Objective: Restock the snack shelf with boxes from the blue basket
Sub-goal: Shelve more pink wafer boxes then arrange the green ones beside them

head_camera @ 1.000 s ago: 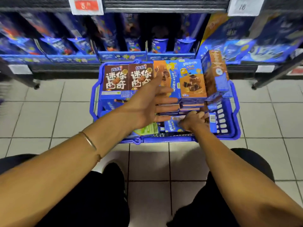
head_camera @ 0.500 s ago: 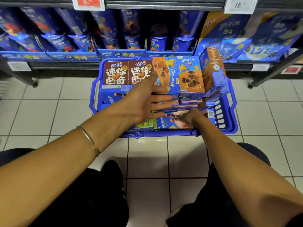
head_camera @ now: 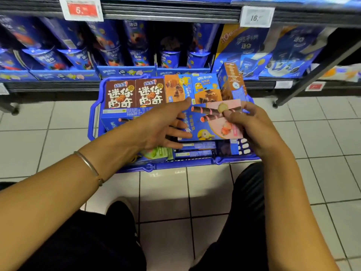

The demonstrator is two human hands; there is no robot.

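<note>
Blue basket point(head_camera: 92, 124): two brown boxes point(head_camera: 121, 96); one pink box point(head_camera: 213, 124) pinched by right hand point(head_camera: 256, 126); left hand point(head_camera: 156, 126) spread.

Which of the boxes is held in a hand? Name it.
The pink-and-blue wafer-roll box, pinched by the right hand; the others sit in the blue basket.

A supermarket aisle; price tags point(head_camera: 81, 9) on shelf edges point(head_camera: 170, 11), rows of snack packs point(head_camera: 136, 45), a shopping basket point(head_camera: 175, 164).

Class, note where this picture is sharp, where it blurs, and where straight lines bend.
Head view: print on the brown boxes is sharp; the white price tag is blurred; the shelf upright at right leans from wide-angle bending; shelf interior dim, floor tiles brighter.
</note>
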